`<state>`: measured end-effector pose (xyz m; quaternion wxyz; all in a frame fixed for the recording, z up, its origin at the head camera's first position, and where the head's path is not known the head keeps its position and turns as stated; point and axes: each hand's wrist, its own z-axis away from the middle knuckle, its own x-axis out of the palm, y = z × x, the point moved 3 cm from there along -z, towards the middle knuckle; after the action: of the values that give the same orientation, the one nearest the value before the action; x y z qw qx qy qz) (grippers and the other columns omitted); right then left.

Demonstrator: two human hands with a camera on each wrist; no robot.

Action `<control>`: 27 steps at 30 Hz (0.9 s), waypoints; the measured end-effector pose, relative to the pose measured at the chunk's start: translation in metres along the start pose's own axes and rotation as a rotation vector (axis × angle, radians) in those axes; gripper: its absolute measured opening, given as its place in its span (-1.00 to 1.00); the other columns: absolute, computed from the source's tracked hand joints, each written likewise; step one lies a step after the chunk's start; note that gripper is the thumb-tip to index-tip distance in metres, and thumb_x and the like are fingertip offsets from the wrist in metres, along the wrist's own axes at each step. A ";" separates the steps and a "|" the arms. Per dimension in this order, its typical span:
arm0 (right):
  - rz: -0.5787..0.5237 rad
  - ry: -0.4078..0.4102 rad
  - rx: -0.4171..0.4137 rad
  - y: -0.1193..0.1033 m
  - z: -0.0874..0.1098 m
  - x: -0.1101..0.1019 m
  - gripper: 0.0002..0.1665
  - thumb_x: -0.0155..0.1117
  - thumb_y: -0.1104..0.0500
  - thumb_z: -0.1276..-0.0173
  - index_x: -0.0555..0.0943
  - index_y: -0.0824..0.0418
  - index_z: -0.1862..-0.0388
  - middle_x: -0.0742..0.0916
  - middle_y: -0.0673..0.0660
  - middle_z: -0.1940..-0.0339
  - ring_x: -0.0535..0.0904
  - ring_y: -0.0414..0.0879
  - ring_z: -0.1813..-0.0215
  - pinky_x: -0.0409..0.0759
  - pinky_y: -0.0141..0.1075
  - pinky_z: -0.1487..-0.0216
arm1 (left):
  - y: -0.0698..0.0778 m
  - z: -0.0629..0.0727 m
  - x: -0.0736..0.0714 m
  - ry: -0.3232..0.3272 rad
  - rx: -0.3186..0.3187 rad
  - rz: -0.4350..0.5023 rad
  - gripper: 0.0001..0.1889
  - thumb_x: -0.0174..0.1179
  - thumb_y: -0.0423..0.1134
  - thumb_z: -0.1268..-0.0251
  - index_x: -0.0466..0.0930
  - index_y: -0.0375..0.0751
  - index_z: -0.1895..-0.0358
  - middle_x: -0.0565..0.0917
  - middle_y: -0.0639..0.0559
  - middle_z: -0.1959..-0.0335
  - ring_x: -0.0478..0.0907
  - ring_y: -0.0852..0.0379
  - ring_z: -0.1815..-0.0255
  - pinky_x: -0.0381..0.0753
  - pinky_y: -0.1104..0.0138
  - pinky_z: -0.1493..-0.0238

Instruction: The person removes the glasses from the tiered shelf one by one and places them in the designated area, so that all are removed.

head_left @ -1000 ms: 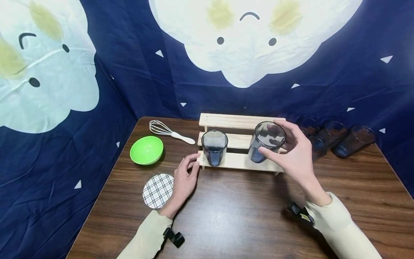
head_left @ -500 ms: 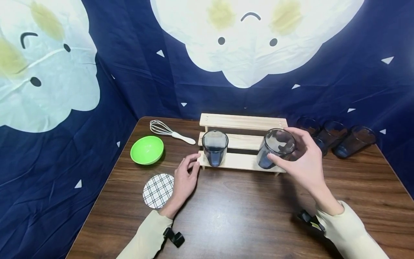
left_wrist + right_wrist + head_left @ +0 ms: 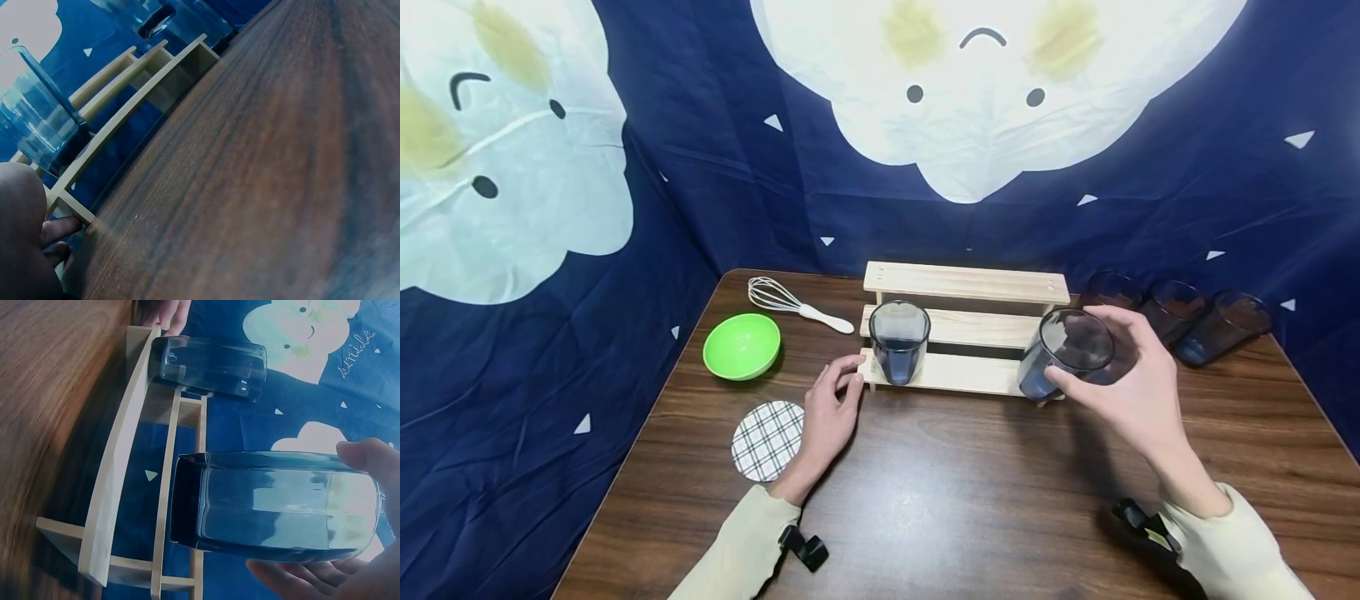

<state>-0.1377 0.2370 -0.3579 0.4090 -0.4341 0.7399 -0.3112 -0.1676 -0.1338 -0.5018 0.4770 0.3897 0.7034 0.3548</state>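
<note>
My right hand (image 3: 1138, 392) grips a blue-tinted drinking glass (image 3: 1066, 350) near its rim, thumb on one side and fingers on the other. In the head view the glass overlaps the right end of the lowest step of a three-step wooden rack (image 3: 970, 375). The right wrist view shows its base (image 3: 184, 506) raised away from the front slat. A second tinted glass (image 3: 899, 342) stands upright toward the left of that lowest step. At the rack's left end my left hand (image 3: 831, 417) holds the slat, with fingers (image 3: 57, 230) beside its end support.
Several more tinted glasses (image 3: 1221, 327) stand at the back right, partly behind my right hand. To the left are a white whisk (image 3: 801, 310), a green bowl (image 3: 741, 346) and a checked round coaster (image 3: 767, 442). Blue cloth (image 3: 700, 183) hangs behind the table.
My right hand has carried the glass rightward and slightly nearer along the lowest step, from right of its middle to its right end. The left hand and the standing glass stay put.
</note>
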 end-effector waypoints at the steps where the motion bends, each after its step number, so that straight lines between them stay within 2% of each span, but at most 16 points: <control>1: 0.004 0.001 0.006 0.000 0.001 -0.001 0.00 0.76 0.58 0.11 0.63 0.30 -0.40 0.84 -0.13 -0.09 0.75 -0.27 -0.12 0.62 -0.59 0.09 | 0.000 0.000 0.000 -0.001 -0.006 -0.001 -0.72 0.30 -0.32 -0.62 0.75 -0.04 -0.27 0.88 -0.08 -0.11 0.79 -0.08 -0.26 0.49 -0.10 -0.50; 3: 0.009 0.003 0.017 0.002 0.003 -0.004 0.00 0.77 0.58 0.12 0.63 0.30 -0.39 0.85 -0.13 -0.08 0.75 -0.27 -0.11 0.62 -0.59 0.08 | -0.001 0.000 0.001 0.003 -0.002 -0.002 -0.72 0.30 -0.31 -0.62 0.75 -0.04 -0.26 0.88 -0.09 -0.11 0.80 -0.07 -0.25 0.49 -0.10 -0.50; 6: 0.024 0.005 0.021 0.004 0.007 -0.010 0.02 0.77 0.59 0.15 0.62 0.31 -0.39 0.83 -0.12 -0.11 0.73 -0.27 -0.14 0.61 -0.57 -0.04 | -0.002 0.000 0.003 0.021 0.039 -0.008 -0.73 0.29 -0.30 -0.61 0.76 -0.05 -0.25 0.89 -0.13 -0.06 0.82 -0.09 -0.21 0.43 -0.11 -0.57; 10: 0.042 -0.011 0.021 0.008 0.015 -0.019 0.05 0.77 0.61 0.17 0.60 0.33 -0.40 0.82 -0.11 -0.16 0.72 -0.27 -0.19 0.58 -0.55 -0.15 | -0.007 0.000 0.005 0.032 0.076 -0.033 -0.74 0.28 -0.28 -0.62 0.75 -0.01 -0.24 0.89 -0.08 -0.06 0.85 -0.03 -0.14 0.36 -0.04 -0.63; 15: 0.063 -0.019 0.042 0.014 0.022 -0.030 0.06 0.76 0.63 0.15 0.56 0.35 -0.42 0.82 -0.10 -0.17 0.73 -0.27 -0.20 0.63 -0.59 -0.05 | -0.011 -0.003 0.005 0.022 0.071 -0.058 -0.74 0.28 -0.25 -0.64 0.74 0.03 -0.26 0.89 0.01 -0.10 0.82 0.08 -0.19 0.31 0.10 -0.67; 23: 0.118 -0.017 0.075 0.020 0.030 -0.042 0.06 0.80 0.58 0.14 0.54 0.32 -0.41 0.80 -0.17 -0.15 0.70 -0.33 -0.19 0.59 -0.64 -0.06 | -0.001 -0.001 0.001 0.001 0.014 0.000 -0.72 0.29 -0.32 -0.63 0.75 -0.06 -0.26 0.88 -0.10 -0.11 0.80 -0.08 -0.26 0.30 -0.02 -0.68; 27: 0.143 -0.018 0.074 0.020 0.033 -0.048 0.07 0.80 0.58 0.14 0.53 0.32 -0.41 0.80 -0.18 -0.15 0.70 -0.34 -0.15 0.58 -0.65 -0.05 | 0.000 0.000 0.001 0.017 0.028 -0.008 -0.73 0.29 -0.31 -0.61 0.76 -0.06 -0.25 0.89 -0.11 -0.09 0.80 -0.11 -0.25 0.42 -0.10 -0.57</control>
<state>-0.1031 0.2858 -0.3737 0.4526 -0.3676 0.7532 -0.3044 -0.1675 -0.1331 -0.5022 0.4668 0.3904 0.7140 0.3463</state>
